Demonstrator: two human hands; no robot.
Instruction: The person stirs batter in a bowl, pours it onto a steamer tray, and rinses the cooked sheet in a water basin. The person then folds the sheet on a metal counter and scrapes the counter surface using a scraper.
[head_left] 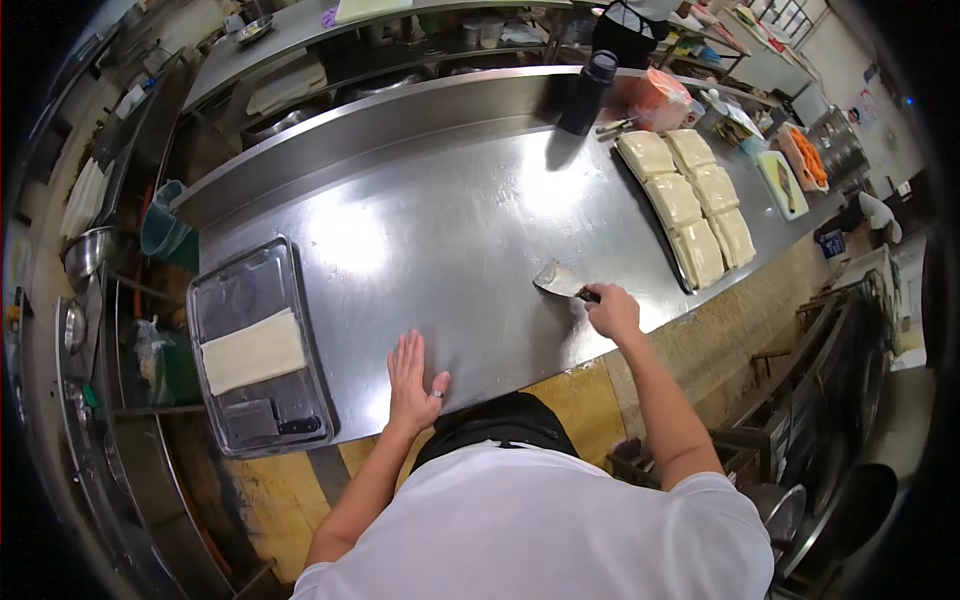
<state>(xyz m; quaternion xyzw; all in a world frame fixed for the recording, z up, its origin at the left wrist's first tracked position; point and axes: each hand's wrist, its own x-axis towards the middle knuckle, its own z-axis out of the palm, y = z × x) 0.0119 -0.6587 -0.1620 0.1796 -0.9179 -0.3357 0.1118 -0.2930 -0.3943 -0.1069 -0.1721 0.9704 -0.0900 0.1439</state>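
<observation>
My left hand (413, 388) lies on the steel table (450, 210) near its front edge, fingers stretched out, a ring on one finger. My right hand (613, 312) is closed round the dark handle of a scraper (560, 279), whose flat metal blade is on or just over the tabletop. To the left, a metal tray (293, 300) holds a pale folded dough sheet (254, 352) and a cleaver (252, 419) with a black handle. On the right, a dark tray (655, 222) carries several pale, glossy dough blocks (673, 200) in two rows.
A dark bottle (588, 95) and an orange-red bag (661, 100) stand at the table's back. Beyond the dough blocks are a cutting board with a knife (783, 186) and a basin of orange items (804, 157). A person in dark clothing (628, 35) stands behind the table.
</observation>
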